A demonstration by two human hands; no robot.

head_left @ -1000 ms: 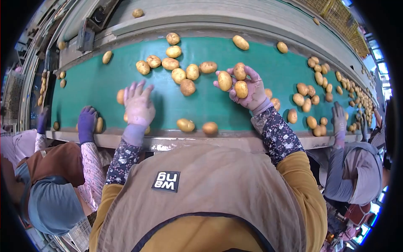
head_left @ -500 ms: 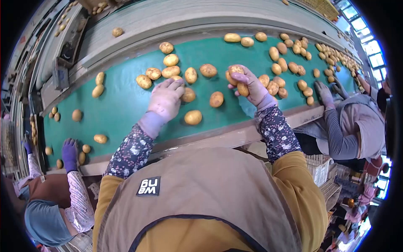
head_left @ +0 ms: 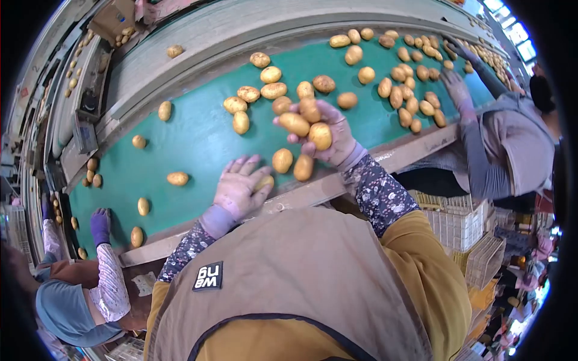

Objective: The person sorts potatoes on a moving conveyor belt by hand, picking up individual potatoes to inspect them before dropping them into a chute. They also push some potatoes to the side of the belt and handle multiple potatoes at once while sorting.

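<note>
My right hand (head_left: 328, 135) is cupped, fingers curled round three potatoes (head_left: 295, 123) above the green conveyor belt (head_left: 192, 144). My left hand (head_left: 238, 186) lies palm-down at the belt's near edge, fingers loosely covering one small potato (head_left: 264, 182).

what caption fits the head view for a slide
Right hand holds three potatoes above the green belt; left hand covers another.

Potatoes (head_left: 294, 124) in right hand (head_left: 328, 135): matt, dull yellow-brown skin, faintly rough, speckled. Both hands in pale purple knitted cloth gloves, soiled, matt; left hand (head_left: 238, 188) at 6 o'clock edge of belt. Conveyor belt (head_left: 192, 144): green rubbery sheet, smooth, low sheen. Belt frame (head_left: 361, 174): worn, dusty, scuffed, matt. Apron (head_left: 289, 283): tan woven cloth, matt. Sleeves (head_left: 379, 195): floral printed cloth. Crates (head_left: 460, 225) at 3 o'clock: plastic lattice.
</note>
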